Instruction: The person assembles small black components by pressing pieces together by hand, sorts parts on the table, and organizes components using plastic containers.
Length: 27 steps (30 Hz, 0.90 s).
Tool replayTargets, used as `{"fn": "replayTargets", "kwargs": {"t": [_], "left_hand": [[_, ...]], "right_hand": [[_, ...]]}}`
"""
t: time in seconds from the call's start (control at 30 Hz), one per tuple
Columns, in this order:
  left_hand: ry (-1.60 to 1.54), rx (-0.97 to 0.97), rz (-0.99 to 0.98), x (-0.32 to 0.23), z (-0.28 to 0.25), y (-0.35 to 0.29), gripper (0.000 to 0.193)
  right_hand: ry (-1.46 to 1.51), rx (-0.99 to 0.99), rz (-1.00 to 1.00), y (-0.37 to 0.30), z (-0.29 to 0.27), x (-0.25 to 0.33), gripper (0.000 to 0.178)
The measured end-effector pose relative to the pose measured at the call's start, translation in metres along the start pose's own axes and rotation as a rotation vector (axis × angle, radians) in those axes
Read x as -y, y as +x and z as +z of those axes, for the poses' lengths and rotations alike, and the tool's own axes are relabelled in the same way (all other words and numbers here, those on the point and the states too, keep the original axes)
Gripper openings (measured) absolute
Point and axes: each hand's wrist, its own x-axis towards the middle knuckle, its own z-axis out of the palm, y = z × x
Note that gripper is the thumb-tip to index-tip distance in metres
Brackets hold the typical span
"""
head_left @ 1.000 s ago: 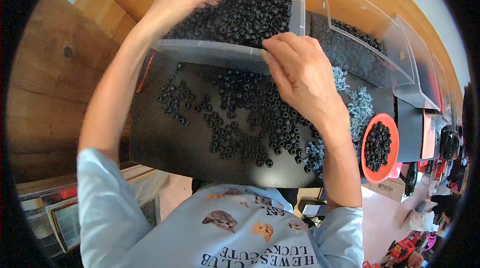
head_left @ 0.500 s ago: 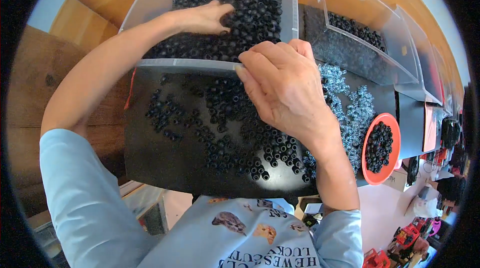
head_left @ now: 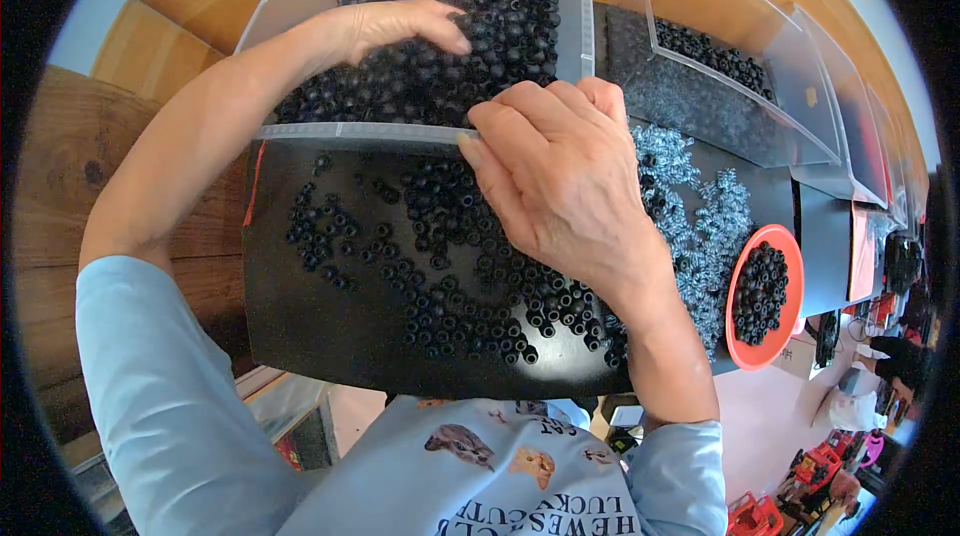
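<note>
A clear plastic bin (head_left: 350,130) at the far side of the table holds a deep layer of small black ring-shaped parts (head_left: 500,11). Inside it, my left hand (head_left: 405,24) rests on the parts with its thumb stretched out; its other fingers are mostly hidden behind the hand and among the parts. My right hand (head_left: 565,161) is closed over the bin's near rim, its thumb on the outside. On the dark table (head_left: 320,326), more loose black rings (head_left: 455,311) lie scattered below the bin.
Clear bluish small pieces (head_left: 715,211) are heaped right of my right forearm. An orange-red dish (head_left: 795,281) of black rings stands at the table's right edge. Another clear bin (head_left: 740,101) with black rings sits at the back right. Wood panelling (head_left: 110,166) borders the left.
My left hand has shifted slightly, its thumb now stretched across the parts instead of spread apart from the finger. The bin has tilted or slid slightly toward me; my right hand keeps its hold.
</note>
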Motion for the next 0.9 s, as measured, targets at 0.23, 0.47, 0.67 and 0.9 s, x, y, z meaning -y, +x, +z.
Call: {"fn": "replayTargets", "kwargs": {"t": [0.23, 0.47, 0.67, 0.9], "left_hand": [[0.077, -0.29, 0.016, -0.024, 0.005, -0.023, 0.03], [-0.046, -0.48, 0.093, -0.031, 0.007, -0.057, 0.026], [-0.256, -0.581, 0.342, -0.084, 0.031, -0.087, 0.017], [-1.013, -0.384, 0.525, -0.09, 0.051, -0.111, 0.017]], "right_hand": [[0.006, -0.05, -0.03, 0.0, -0.002, 0.002, 0.017], [0.208, -0.138, 0.108, 0.033, 0.0, 0.011, 0.016], [0.598, -0.264, 0.445, 0.082, 0.002, 0.032, 0.064], [1.181, -0.228, 0.923, 0.129, 0.049, 0.028, 0.05]]}}
